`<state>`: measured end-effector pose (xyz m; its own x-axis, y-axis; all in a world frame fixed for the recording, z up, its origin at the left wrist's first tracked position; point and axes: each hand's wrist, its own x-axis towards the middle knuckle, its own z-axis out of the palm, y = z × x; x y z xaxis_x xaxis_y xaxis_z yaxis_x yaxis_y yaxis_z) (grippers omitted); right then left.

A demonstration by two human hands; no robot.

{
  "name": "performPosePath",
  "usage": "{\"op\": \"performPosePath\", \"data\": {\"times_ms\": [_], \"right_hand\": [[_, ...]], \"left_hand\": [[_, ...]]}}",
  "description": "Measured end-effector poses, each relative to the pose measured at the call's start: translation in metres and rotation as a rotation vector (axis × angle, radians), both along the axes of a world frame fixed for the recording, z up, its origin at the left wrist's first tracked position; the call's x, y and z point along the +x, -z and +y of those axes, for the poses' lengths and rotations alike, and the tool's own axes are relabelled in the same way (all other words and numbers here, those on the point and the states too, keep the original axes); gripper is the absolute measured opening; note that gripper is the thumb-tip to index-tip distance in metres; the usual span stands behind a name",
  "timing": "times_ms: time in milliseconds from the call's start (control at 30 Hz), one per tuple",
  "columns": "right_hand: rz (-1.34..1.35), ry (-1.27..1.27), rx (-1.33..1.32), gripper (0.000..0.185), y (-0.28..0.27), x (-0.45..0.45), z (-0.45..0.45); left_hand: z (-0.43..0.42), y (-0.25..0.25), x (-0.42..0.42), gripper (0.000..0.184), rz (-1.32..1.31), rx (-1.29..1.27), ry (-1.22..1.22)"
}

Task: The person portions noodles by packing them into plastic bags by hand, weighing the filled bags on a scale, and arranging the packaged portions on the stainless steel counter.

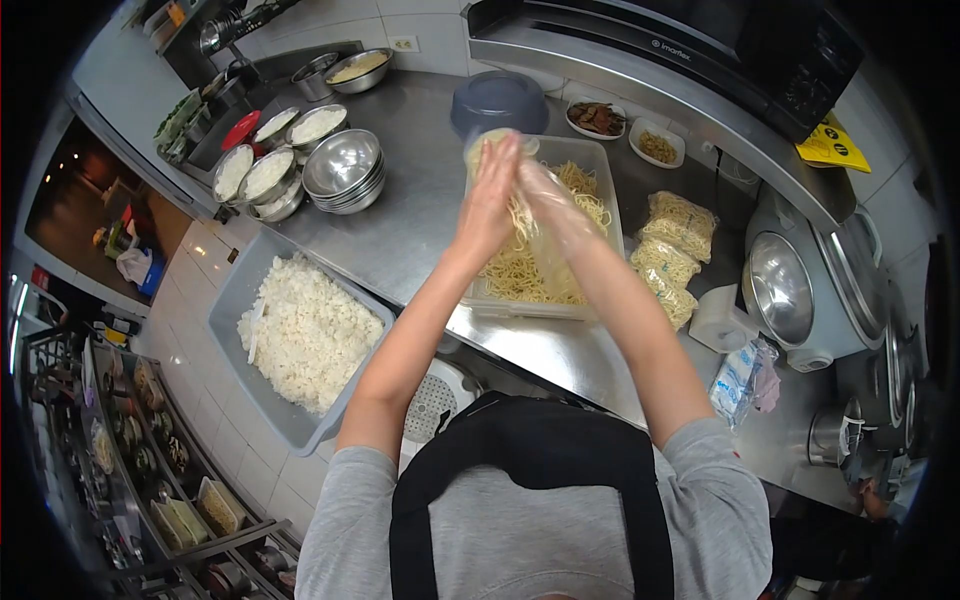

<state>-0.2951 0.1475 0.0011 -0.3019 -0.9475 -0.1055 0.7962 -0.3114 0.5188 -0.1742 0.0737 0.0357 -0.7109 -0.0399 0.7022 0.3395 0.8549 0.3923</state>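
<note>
My left hand (488, 200) is raised above a tub of noodles, its fingers closed against clear plastic (490, 146) that bulges out beyond the fingertips. Clear plastic also covers my right hand (548, 203) and hangs loose along the wrist. Both hands meet near the fingertips; blur and the plastic hide the right fingers. Below them, the rectangular translucent tub (612, 200) holds loose yellow noodles (525, 270). Just right of the tub lie clear bags of noodles (668, 262).
At lower left stands a grey bin (225, 315) of cooked rice (310, 335). Stacked steel bowls (345, 170) and rice-filled bowls (268, 175) are on the counter's left. A dark blue lid (498, 103) and two small dishes sit behind the tub. A microwave (690, 45) overhangs the back.
</note>
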Motion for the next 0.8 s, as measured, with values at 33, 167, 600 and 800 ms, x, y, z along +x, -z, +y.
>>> {"op": "performPosePath", "data": {"times_ms": [33,167,600,800], "right_hand": [[-0.479,-0.246,-0.367,0.043,-0.001,-0.005,-0.002],[-2.687,-0.126,-1.474,0.035,-0.058,-0.001,-0.003],[-3.157,-1.018,-1.949,0.054,-0.049,0.081,0.024],[-2.763,-0.160,-1.856,0.027,-0.026,0.051,0.057]], "left_hand": [[-0.006,0.005,-0.007,0.075,0.001,0.001,0.002],[-0.036,-0.003,-0.024,0.071,-0.174,0.251,-0.012],[-0.028,-0.118,-0.021,0.078,-0.383,0.738,0.236],[-0.058,-0.109,-0.029,0.076,-0.268,0.653,0.077]]}}
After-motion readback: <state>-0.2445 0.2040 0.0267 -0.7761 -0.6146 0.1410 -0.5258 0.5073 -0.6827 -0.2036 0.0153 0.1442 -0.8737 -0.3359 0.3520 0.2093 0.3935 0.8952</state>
